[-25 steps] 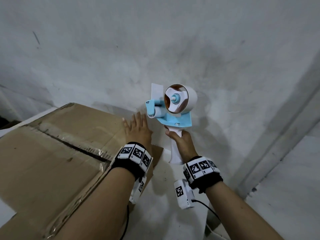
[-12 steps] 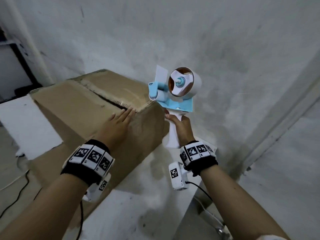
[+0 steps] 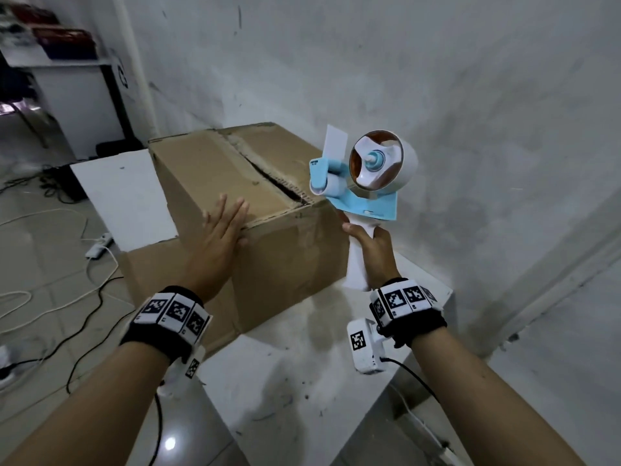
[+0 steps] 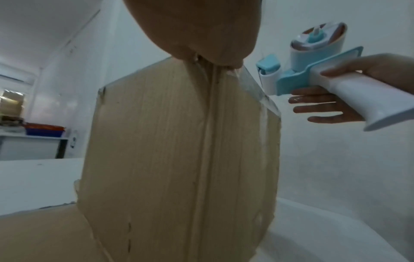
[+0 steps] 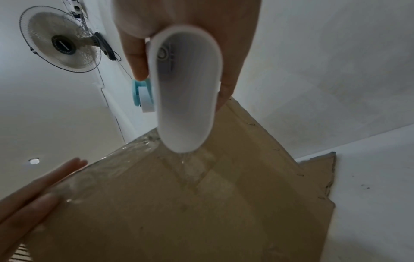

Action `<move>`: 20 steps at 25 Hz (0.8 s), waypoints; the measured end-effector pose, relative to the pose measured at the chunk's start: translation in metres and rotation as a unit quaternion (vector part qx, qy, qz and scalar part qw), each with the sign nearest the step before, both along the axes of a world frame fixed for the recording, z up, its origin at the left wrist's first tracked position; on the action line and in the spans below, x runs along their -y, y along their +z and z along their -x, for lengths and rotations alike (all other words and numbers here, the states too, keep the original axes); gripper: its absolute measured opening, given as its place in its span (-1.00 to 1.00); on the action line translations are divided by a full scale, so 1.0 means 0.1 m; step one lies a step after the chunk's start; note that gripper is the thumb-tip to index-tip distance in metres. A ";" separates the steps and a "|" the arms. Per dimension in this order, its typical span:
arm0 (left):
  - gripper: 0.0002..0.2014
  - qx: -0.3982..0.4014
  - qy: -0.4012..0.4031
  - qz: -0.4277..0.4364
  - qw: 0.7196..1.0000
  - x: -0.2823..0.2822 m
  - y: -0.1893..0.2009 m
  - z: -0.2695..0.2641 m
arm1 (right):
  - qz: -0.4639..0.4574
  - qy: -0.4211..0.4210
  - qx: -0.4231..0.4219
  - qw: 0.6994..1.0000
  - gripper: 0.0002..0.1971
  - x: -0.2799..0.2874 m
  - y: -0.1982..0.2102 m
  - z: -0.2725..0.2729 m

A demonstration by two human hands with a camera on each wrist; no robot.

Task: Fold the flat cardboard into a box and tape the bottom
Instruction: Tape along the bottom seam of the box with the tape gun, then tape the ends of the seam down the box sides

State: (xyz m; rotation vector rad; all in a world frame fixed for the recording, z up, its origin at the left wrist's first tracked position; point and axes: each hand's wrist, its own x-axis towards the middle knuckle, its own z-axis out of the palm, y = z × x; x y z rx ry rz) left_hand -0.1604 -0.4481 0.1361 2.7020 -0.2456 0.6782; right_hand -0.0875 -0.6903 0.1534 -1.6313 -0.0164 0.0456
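Cardboard, folded into a box (image 3: pixel 255 210), stands on the white bench (image 3: pixel 295 371) near the wall, its flaps closed on top with a dark seam (image 3: pixel 272 176) running across them. Clear tape (image 5: pixel 134 159) glints along the box's upper edge and down one side in the right wrist view. A loose brown flap (image 3: pixel 148 274) lies low at the box's left, partly off the bench.

The left hand (image 3: pixel 220 237) lies flat against the near corner of the box, fingers straight and close together, their tips reaching over the top edge; it holds nothing.

The right hand (image 3: pixel 371 247) is wrapped round the white handle (image 3: pixel 358 264) of a tape gun (image 3: pixel 363 176), fingers curled about it. The gun stands upright just beside the box's right top corner, its blue frame and roller at the end of the seam; whether the roller touches the cardboard cannot be told. The roll (image 3: pixel 383 161) sits above the blue plate, and a white tab (image 3: pixel 334 142) sticks up from the front.

Cables (image 3: pixel 50 237) trail over the tiled floor to the left, and a fan (image 5: pixel 60 42) hangs on the wall.
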 end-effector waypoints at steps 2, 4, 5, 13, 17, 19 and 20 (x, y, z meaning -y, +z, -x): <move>-0.46 0.008 -0.008 -0.045 0.999 0.07 0.00 -0.08 | -0.052 -0.015 0.004 0.999 -0.13 -0.12 0.07 0.08; -0.52 0.001 -0.028 -0.085 0.996 0.10 0.06 -0.19 | -0.077 -0.017 0.018 0.997 -0.21 -0.21 0.12 0.17; -0.53 0.017 -0.051 -0.107 0.993 0.07 0.06 -0.26 | -0.076 -0.028 0.028 0.996 -0.16 -0.25 0.11 0.19; -0.53 -0.096 -0.322 -0.022 0.942 -0.37 0.40 -0.37 | -0.077 -0.085 0.069 0.991 -0.05 -0.78 0.12 0.67; -0.60 -0.185 -0.285 0.263 0.903 -0.55 0.53 -0.16 | -0.108 -0.090 0.058 0.988 -0.19 -1.21 0.36 0.85; -0.62 -0.201 -0.286 0.443 0.825 -0.72 0.62 -0.07 | -0.151 -0.059 0.061 0.985 -0.49 -1.50 0.45 0.88; -0.64 -0.206 -0.286 0.500 0.791 -0.81 0.67 -0.04 | -0.165 -0.051 0.057 0.983 -0.55 -1.67 0.46 0.85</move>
